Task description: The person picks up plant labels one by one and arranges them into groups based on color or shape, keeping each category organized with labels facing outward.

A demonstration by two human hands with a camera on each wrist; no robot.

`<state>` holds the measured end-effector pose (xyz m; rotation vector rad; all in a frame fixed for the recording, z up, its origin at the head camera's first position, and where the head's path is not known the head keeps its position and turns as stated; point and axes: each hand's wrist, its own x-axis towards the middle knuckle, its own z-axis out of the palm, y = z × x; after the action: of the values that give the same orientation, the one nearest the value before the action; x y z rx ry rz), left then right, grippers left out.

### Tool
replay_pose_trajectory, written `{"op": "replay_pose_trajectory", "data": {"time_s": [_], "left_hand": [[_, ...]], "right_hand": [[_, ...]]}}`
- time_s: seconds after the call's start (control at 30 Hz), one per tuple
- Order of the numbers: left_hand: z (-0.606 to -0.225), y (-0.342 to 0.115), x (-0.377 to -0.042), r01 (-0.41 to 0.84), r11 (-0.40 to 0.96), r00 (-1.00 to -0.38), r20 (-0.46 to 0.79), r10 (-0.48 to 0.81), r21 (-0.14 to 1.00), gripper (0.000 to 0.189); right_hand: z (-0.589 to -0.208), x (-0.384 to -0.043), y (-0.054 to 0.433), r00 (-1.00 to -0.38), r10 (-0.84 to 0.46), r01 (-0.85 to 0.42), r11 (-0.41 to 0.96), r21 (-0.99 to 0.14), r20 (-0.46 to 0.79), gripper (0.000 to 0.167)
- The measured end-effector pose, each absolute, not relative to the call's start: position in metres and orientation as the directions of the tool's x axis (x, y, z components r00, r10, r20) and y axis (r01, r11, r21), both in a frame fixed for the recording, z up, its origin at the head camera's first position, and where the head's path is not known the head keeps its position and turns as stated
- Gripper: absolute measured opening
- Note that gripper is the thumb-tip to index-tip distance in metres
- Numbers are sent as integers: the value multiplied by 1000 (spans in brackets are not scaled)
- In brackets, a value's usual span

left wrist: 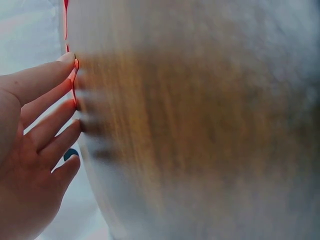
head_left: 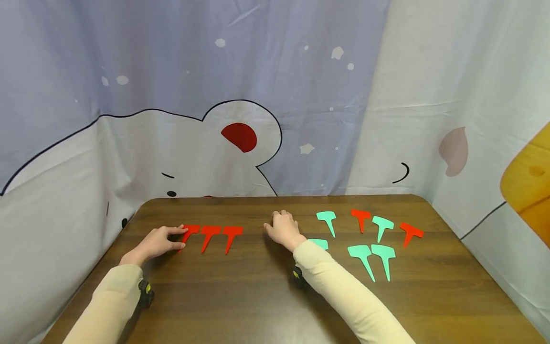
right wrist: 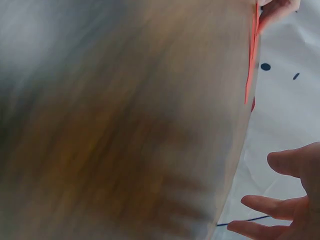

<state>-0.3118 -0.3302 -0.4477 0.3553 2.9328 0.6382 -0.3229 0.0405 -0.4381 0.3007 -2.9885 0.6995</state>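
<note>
On the desk [head_left: 240,296], ten o'clock | left hand [head_left: 156,242] is pinching leftmost red tag [head_left: 192,229] | right hand [head_left: 283,229] is hanging loose, twelve o'clock | likely needing even spacing

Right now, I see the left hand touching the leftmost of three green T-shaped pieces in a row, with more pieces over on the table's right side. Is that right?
Not quite: the head view shows that the three T-shaped pieces in that row are red, not green. The left hand does touch the leftmost piece, and more pieces lie on the right.
</note>
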Motion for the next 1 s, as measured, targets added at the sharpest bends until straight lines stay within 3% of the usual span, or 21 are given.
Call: {"op": "replay_pose_trajectory", "data": {"time_s": [0.63,1.0], "left_hand": [[-450,-329,-309,189,878,-967,-75,245,440,61],[-452,-332,-315,210,883,-965,-54,255,420,61]], "right_hand": [[-444,-325,81,-984,-151,-177,878,-445,92,48],[-437,-332,107,-988,-116,-147,909,-390,102,48]]}}
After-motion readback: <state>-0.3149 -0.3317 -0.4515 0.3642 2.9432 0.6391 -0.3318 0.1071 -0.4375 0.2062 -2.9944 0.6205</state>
